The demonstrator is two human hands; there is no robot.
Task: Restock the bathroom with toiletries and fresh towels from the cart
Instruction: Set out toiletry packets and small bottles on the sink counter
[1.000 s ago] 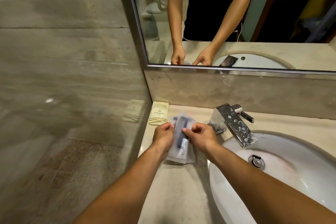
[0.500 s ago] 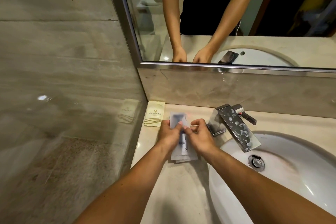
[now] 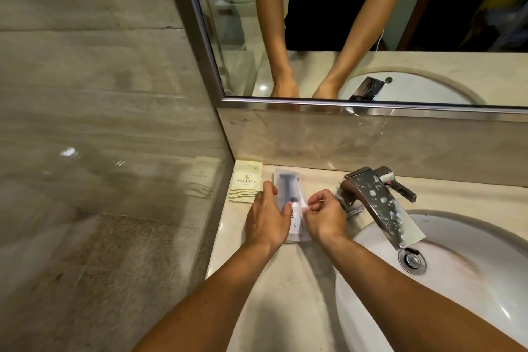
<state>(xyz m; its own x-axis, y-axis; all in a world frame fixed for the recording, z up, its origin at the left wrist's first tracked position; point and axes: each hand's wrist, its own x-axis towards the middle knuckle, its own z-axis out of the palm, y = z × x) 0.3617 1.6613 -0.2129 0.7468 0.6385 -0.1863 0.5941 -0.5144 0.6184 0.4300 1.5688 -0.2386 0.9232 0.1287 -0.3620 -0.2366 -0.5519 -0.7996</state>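
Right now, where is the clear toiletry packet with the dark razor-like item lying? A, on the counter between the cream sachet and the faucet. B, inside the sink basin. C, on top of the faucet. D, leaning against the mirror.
A: the clear toiletry packet lies flat on the counter, with the cream sachet to its left and the faucet to its right.

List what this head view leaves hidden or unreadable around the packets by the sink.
- Clear packet: lower half hidden under the left hand and right hand.
- Cream sachet: print too small to read.
- Sink: cut off by the right edge.
- Cart and towels: out of frame.
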